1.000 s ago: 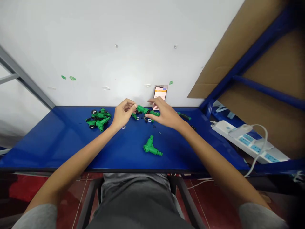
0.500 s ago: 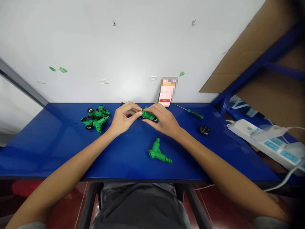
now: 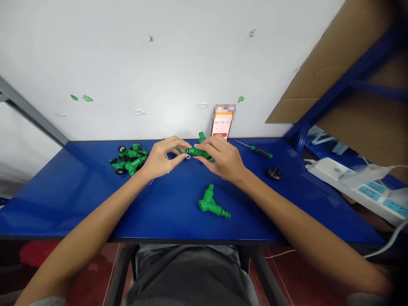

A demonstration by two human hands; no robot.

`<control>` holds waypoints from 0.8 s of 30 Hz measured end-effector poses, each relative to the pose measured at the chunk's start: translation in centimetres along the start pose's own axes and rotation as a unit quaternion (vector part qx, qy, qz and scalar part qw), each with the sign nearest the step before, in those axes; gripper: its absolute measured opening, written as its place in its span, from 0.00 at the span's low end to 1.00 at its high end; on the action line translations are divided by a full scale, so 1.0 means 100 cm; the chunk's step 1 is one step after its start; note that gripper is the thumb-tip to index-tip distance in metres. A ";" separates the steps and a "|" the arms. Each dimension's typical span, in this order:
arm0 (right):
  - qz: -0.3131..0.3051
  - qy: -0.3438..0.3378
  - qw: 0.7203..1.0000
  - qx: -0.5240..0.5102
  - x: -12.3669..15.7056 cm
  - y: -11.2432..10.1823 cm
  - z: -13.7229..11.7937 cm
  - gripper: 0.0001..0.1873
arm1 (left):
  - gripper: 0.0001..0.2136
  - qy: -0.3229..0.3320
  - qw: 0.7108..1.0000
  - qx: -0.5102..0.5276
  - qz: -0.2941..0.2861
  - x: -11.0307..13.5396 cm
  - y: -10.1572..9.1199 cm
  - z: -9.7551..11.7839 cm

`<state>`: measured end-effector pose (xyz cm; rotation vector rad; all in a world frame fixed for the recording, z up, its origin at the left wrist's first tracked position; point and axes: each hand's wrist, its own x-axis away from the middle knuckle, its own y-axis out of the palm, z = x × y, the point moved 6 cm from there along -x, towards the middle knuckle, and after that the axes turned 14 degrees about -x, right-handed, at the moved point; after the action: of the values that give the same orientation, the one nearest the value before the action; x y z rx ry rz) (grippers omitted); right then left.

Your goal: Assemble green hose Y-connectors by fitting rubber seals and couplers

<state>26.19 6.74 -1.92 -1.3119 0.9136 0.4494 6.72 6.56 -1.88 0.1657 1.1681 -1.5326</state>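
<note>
In my right hand (image 3: pixel 223 157) is a green plastic hose fitting (image 3: pixel 199 151), gripped between thumb and fingers near the back of the blue table. Its ribbed tip points left, and a green branch rises behind my fingers. My left hand (image 3: pixel 165 157) has its thumb and fingertips closed round that tip. A small white ring (image 3: pixel 188 157) shows just below the tip; whether my left thumb touches it I cannot tell. Behind my left hand more green and dark parts are mostly hidden. Nearer me lies another green branched fitting (image 3: pixel 212 203), untouched.
On the left sits a pile of green fittings with black caps (image 3: pixel 129 157). A phone (image 3: pixel 221 125) leans on the white wall. To the right lie a screwdriver (image 3: pixel 261 151) and a small black object (image 3: pixel 274 172). White power strips (image 3: pixel 353 187) stand past the table's right edge.
My right hand has turned the fitting, so its branch now stands up behind and its ribbed tip points at my left fingers. A white ring has come into sight beneath it.
</note>
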 end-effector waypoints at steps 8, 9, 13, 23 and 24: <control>-0.003 -0.007 1.000 0.000 0.000 -0.002 0.002 0.08 | 0.05 0.068 0.994 -0.087 0.022 0.003 -0.004 0.015; -0.005 -0.004 1.000 -0.003 0.001 -0.001 0.003 0.08 | 0.04 0.075 0.991 -0.105 0.019 0.004 -0.003 0.017; -0.012 0.031 0.998 -0.050 0.005 0.007 0.009 0.07 | 0.06 0.065 0.977 -0.199 -0.038 0.008 0.010 0.020; 0.001 0.129 0.980 -0.153 -0.007 0.014 -0.015 0.20 | 0.08 -0.107 0.984 -0.077 -0.120 -0.008 -0.060 -0.029; -0.003 0.132 0.979 -0.153 -0.008 0.015 -0.014 0.17 | 0.09 -0.137 0.983 -0.058 -0.111 -0.008 -0.076 -0.043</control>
<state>24.21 5.87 -2.22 -1.6828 1.0910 0.4289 -1.23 9.18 0.82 -0.2564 1.0770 -1.6158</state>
